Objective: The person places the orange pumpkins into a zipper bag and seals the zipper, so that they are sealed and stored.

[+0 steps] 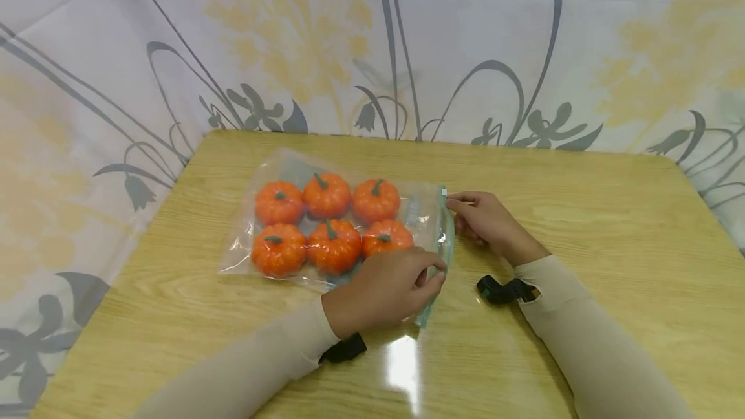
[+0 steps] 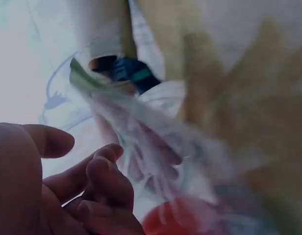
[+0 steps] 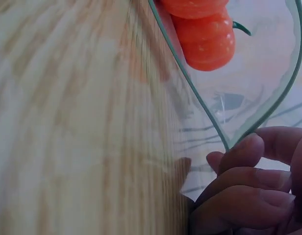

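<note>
A clear zip bag (image 1: 237, 257) lies on the table with several small orange pumpkins (image 1: 332, 247) inside, set in two rows with green stems. Its green-edged mouth (image 1: 449, 231) faces right and gapes in the right wrist view. At the far corner of that mouth, by a white slider (image 1: 444, 192), my right hand (image 1: 489, 225) pinches the edge between thumb and fingers. My left hand (image 1: 381, 293) reaches over the bag's near side, covering part of one pumpkin. In the left wrist view its thumb (image 2: 58, 142) stands apart from the bent fingers, close to the bag's edge.
The wooden table (image 1: 611, 225) extends right of the bag and toward the front. A flower-patterned cloth (image 1: 326, 37) hangs behind and at the left. Black wrist devices (image 1: 500, 291) sit under both sleeves, and a bright reflection lies near the front.
</note>
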### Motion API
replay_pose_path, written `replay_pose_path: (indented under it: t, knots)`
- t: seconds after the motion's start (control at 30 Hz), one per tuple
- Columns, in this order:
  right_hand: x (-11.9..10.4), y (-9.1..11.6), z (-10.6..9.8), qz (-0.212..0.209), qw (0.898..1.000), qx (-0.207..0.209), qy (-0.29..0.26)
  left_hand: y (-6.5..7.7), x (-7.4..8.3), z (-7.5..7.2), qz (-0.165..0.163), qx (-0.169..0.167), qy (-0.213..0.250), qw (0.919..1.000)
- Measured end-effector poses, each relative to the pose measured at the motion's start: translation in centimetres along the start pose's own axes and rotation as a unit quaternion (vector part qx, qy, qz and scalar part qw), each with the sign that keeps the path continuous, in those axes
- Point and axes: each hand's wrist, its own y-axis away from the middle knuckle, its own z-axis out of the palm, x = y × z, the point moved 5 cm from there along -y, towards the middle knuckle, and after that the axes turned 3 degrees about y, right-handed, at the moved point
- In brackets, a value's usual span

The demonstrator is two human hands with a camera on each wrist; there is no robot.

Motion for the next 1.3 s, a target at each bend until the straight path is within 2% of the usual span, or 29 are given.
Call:
replay_pose_path:
  t: [0.13, 0.3, 0.37, 0.47, 0.73, 0.9, 1.0, 1.17, 1.3]
  knots:
    - [0.1, -0.1, -0.1, -0.001, 1.0, -0.005, -0.006, -1.4, 0.6, -1.7, 0.005, 0.042, -0.018, 0.9989]
    - [0.3, 0.0, -0.2, -0.002, 1.0, -0.002, -0.008, -3.3, 0.6, -4.1, -0.035, 0.078, 0.006, 0.9963]
    - [0.3, 0.0, 0.0, -0.004, 1.0, 0.006, 0.0, -3.9, 0.2, -4.8, -0.053, 0.088, 0.025, 0.9943]
    - [0.2, 0.0, 0.3, -0.012, 1.0, 0.008, 0.012, -4.7, -0.7, -5.3, -0.072, 0.107, 0.024, 0.9913]
    - [-0.5, 0.4, 1.0, -0.051, 0.999, 0.018, 0.005, -5.8, -3.3, -5.8, -0.082, 0.161, -0.024, 0.9833]
    - [-1.0, 0.7, 1.6, -0.067, 0.997, 0.011, -0.021, -6.0, -4.6, -5.0, -0.105, 0.134, -0.008, 0.9853]
    - [-1.4, 0.9, 1.8, -0.081, 0.996, 0.014, -0.025, -6.2, -5.0, -4.6, -0.108, 0.123, -0.007, 0.9866]
    - [-2.2, 1.3, 1.8, -0.114, 0.993, 0.039, 0.016, -6.4, -5.3, -4.3, -0.099, 0.117, -0.015, 0.9881]
    - [-2.7, 1.7, 2.3, -0.164, 0.983, 0.056, 0.06, -6.4, -5.4, -4.0, -0.1, 0.106, -0.02, 0.9892]
